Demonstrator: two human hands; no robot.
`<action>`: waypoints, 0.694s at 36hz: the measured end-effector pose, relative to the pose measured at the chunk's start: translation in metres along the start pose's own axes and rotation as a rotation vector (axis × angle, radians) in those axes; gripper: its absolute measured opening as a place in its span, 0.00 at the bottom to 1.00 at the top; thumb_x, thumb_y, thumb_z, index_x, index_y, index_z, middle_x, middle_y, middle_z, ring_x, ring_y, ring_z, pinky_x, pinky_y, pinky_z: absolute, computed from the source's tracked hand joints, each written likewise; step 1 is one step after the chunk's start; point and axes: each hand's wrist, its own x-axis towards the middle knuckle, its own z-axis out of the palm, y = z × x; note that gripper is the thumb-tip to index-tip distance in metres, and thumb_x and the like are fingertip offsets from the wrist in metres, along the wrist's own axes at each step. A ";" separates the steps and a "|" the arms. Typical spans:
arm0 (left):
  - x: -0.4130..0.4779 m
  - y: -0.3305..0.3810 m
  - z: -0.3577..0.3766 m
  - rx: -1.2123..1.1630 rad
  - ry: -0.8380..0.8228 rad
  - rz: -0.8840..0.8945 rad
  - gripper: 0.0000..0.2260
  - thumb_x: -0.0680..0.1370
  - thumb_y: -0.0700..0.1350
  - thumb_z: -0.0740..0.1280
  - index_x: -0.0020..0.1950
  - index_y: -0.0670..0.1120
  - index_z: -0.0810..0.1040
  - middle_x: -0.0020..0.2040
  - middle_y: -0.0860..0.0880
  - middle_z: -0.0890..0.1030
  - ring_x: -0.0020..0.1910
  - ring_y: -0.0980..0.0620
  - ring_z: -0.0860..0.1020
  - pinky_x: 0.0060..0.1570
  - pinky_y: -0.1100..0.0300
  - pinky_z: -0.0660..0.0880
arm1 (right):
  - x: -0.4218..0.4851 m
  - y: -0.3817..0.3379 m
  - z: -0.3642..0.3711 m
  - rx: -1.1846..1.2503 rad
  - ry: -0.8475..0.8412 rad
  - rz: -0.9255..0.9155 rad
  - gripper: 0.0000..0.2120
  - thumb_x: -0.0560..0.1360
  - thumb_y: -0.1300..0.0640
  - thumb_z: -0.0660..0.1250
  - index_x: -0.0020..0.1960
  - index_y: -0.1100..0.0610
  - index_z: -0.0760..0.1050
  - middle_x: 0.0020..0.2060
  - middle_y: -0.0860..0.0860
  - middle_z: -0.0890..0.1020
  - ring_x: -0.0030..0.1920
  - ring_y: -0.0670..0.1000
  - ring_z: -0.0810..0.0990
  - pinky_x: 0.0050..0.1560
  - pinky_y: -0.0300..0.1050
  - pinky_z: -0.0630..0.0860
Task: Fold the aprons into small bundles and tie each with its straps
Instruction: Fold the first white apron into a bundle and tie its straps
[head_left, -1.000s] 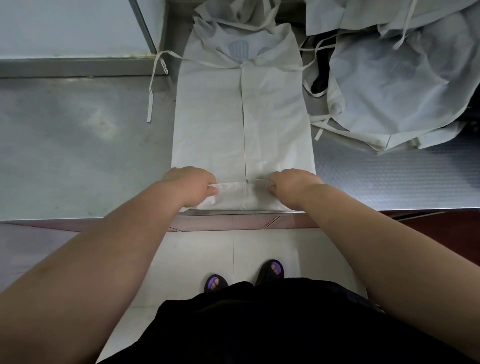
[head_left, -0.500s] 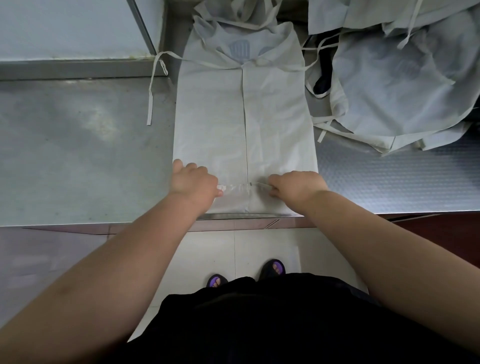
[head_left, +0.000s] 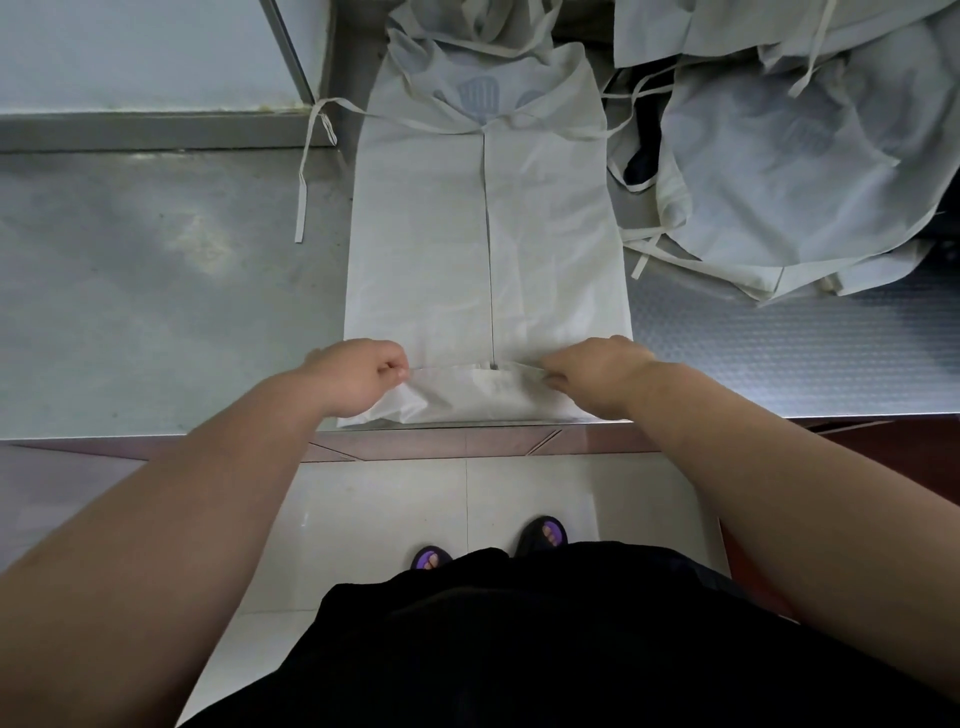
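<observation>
A pale grey apron (head_left: 483, 234) lies flat on the steel table, its two sides folded in to meet along a centre line, forming a long strip. Its near end is turned over into a short rolled fold (head_left: 478, 387) at the table's front edge. My left hand (head_left: 358, 374) pinches the left end of that fold and my right hand (head_left: 597, 371) pinches the right end. One strap (head_left: 304, 171) trails off the upper left onto the table; another runs right toward the pile.
A heap of loose aprons (head_left: 789, 156) with dangling straps fills the back right. The steel table (head_left: 135, 286) stretches left, with a wall ledge (head_left: 145, 130) behind. The table's front edge (head_left: 156, 434) runs just below my hands; tiled floor and my feet lie below.
The rolled fold at the apron's near end has grown taller and wider. Both hands have shifted slightly outward and stay pinched on it.
</observation>
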 end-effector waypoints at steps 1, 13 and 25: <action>0.000 0.001 -0.001 0.041 0.003 0.008 0.07 0.82 0.50 0.55 0.46 0.56 0.71 0.43 0.55 0.76 0.47 0.49 0.74 0.58 0.54 0.66 | 0.001 0.000 0.001 -0.006 -0.002 -0.003 0.10 0.83 0.52 0.49 0.49 0.49 0.69 0.48 0.48 0.74 0.47 0.52 0.67 0.50 0.44 0.61; -0.001 0.018 0.000 0.572 0.177 0.036 0.13 0.83 0.55 0.49 0.48 0.49 0.65 0.40 0.50 0.75 0.40 0.47 0.70 0.55 0.54 0.59 | 0.014 -0.010 0.010 -0.135 0.083 0.106 0.10 0.80 0.53 0.55 0.60 0.50 0.71 0.54 0.50 0.79 0.54 0.54 0.75 0.49 0.46 0.60; -0.003 -0.013 0.006 -0.003 0.214 -0.045 0.16 0.77 0.58 0.63 0.36 0.49 0.71 0.34 0.52 0.75 0.39 0.48 0.73 0.36 0.59 0.65 | -0.003 -0.017 0.024 -0.174 0.278 0.001 0.15 0.76 0.65 0.56 0.60 0.57 0.70 0.52 0.55 0.73 0.53 0.58 0.73 0.47 0.47 0.64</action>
